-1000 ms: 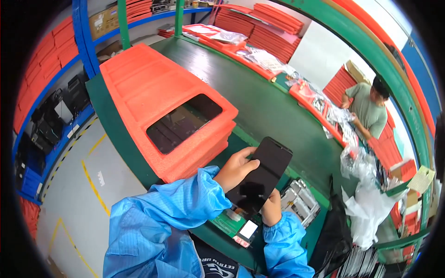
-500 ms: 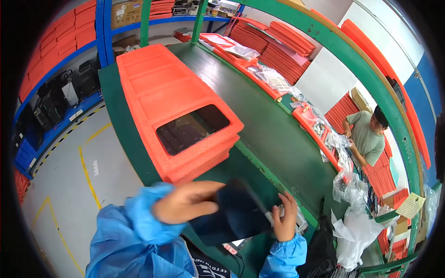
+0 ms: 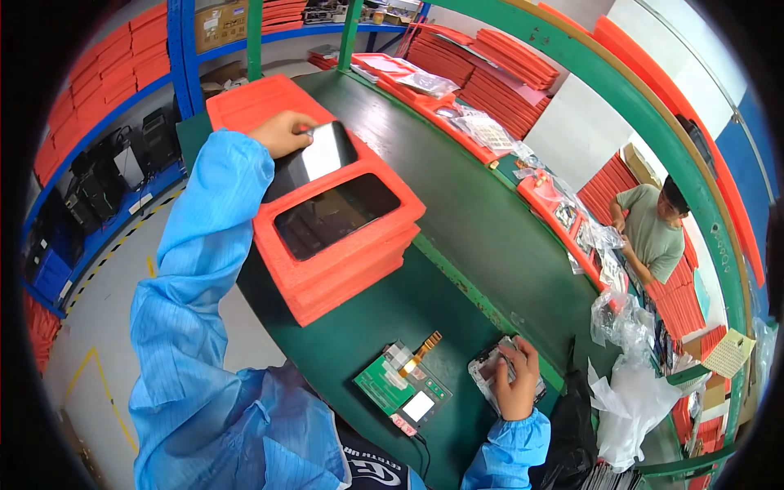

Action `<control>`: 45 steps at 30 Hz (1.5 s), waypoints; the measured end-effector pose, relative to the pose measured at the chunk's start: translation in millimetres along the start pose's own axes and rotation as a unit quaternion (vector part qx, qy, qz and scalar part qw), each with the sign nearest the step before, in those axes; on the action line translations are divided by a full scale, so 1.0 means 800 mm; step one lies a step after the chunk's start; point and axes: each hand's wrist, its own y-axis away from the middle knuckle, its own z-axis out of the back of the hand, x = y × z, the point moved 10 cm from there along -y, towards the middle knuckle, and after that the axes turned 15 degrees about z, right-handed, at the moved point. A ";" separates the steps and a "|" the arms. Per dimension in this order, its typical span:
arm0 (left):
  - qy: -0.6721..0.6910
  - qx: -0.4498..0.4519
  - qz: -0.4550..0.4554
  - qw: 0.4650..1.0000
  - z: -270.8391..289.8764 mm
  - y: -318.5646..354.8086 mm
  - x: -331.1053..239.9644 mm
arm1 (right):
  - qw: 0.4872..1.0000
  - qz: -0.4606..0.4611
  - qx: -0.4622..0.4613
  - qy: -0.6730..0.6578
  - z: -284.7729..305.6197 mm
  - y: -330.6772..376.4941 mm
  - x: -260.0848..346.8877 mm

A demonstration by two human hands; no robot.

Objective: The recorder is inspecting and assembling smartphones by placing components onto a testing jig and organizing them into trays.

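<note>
My left hand (image 3: pixel 282 135) pinches the far edge of a glossy black phone screen (image 3: pixel 314 163), which reflects white light. It holds this screen over the second compartment of a red-orange foam tray (image 3: pixel 282 269), on top of a stack of such trays. Another black phone screen (image 3: pixel 336 216) lies flat in the nearest compartment. At the right, my right hand (image 3: pixel 519 380) has its thumb and fingers curled over a grey-and-black phone-sized panel (image 3: pixel 485 372) on the bench. Between my hands and nearer me lies a green test board (image 3: pixel 388 388) with a small lit display and an amber flex cable (image 3: pixel 426 347).
The green bench (image 3: pixel 327 359) has a raised strip (image 3: pixel 457 282) along it. Beyond are foam trays with bagged parts (image 3: pixel 563 216) and a co-worker (image 3: pixel 653 224) with both hands on something. White plastic bags (image 3: pixel 625 416) hang at the right; a blue shelf (image 3: pixel 122 196) stands left.
My left hand has carried the dark phone screen from in front of me up and left to the foam tray. My right hand has come down onto the panel at the right; the test board is uncovered.
</note>
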 end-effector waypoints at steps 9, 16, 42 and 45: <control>-0.106 0.087 -0.093 0.986 -0.038 0.015 -0.005 | 0.990 0.001 0.129 0.056 -0.020 0.022 -0.016; -0.134 0.113 -0.055 0.983 -0.048 0.007 -0.006 | 0.965 -0.037 0.228 0.126 -0.048 0.031 -0.012; 0.016 0.022 -0.470 0.882 -0.290 0.238 -0.296 | 0.769 -0.204 -0.219 -0.565 -0.026 -0.048 -0.015; 0.015 0.001 -0.499 0.866 -0.298 0.244 -0.284 | 0.600 -0.301 -0.136 -0.728 -0.091 -0.046 0.011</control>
